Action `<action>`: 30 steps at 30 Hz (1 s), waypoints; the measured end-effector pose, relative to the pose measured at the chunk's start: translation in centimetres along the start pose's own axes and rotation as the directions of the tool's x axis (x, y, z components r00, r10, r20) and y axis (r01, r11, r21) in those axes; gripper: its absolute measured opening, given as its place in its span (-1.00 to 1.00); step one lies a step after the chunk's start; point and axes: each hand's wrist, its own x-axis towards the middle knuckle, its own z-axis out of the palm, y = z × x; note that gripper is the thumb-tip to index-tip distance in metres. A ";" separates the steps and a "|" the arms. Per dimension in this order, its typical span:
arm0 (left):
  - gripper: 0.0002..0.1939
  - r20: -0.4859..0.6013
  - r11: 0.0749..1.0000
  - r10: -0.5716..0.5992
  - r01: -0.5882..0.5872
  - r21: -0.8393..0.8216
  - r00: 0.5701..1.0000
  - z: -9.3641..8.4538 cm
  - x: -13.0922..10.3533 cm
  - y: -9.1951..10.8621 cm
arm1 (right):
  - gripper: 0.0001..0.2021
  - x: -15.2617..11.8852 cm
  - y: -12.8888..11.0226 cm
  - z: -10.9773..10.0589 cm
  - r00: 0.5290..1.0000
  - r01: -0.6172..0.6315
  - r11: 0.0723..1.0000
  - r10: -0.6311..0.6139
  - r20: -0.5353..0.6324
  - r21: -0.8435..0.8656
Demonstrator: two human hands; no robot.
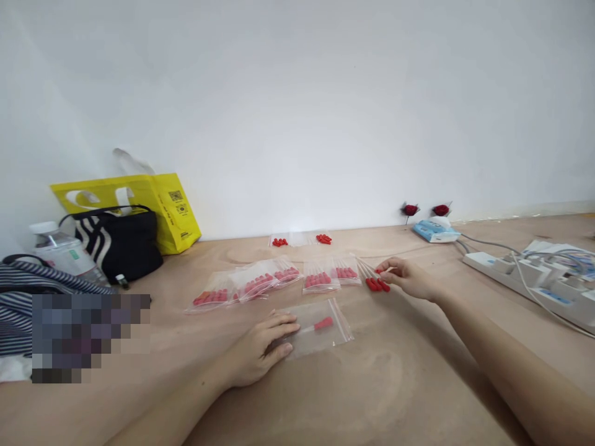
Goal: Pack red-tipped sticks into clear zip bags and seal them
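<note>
Resting on the bench point(367, 390), the left hand point(264, 350) lies loose and ungrasping over the nine o'clock end of the clear bag point(304, 342), red tips inside. Towards two o'clock, the right hand point(403, 279) pinches at red-tipped sticks point(377, 285); filled bags point(318, 280) spread from ten to one o'clock.

Brightly lit, soft glare on wall point(297, 124) ctr; shadow under R forearm point(493, 353). Wide-angle distort. at edges; fine detail prob. slightly blurred.

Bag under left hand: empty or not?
Not empty: a red-tipped stick shows through the clear bag under the left hand.
</note>
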 end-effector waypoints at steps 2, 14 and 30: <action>-0.64 -0.002 1.000 -0.010 0.010 -0.006 1.000 0.1 0.0 -0.1 | -0.70 -0.7 -0.8 -0.5 0.983 0.071 0.997 -0.069 0.170 -0.007; -0.64 0.008 1.000 -0.007 0.007 -0.018 1.000 0.1 -0.1 -0.3 | -0.86 -1.3 -2.6 0.2 0.917 0.279 0.915 -0.164 0.364 -0.290; -0.47 0.025 0.995 -0.096 0.096 -0.015 0.995 0.4 -0.1 -0.2 | -0.82 -1.2 -3.5 8.7 0.956 0.144 0.968 -0.190 0.223 0.207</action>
